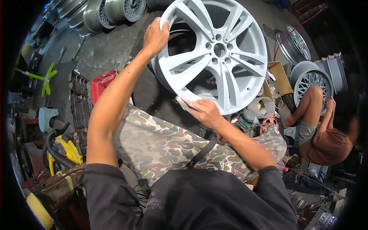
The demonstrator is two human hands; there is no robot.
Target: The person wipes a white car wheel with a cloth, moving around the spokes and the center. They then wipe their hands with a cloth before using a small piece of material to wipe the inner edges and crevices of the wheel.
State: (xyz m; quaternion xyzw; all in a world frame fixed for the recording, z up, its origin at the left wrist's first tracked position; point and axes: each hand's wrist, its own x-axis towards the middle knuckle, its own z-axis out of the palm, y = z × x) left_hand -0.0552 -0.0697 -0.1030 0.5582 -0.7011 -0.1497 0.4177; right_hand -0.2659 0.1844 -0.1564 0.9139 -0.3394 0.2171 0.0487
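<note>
Wheel (210, 53), pale-grey spoked metal, is gripped at its rim by left hand (156, 37), beyond camouflage-patterned cloth (161, 142). Right hand (207, 114) extended at lower rim, contents unclear; slip could be caused by one-sided grip.

One wide view looks forward and steeply down from head height, from close behind the left hand (156, 36), right hand (207, 112) and wheel (221, 66).

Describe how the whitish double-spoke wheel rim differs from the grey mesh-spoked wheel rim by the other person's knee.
The whitish double-spoke wheel rim has broad paired spokes; the grey mesh-spoked wheel rim, thin crisscrossing ones. The whitish rim looks paler than the grey rim. Both are round.
</note>
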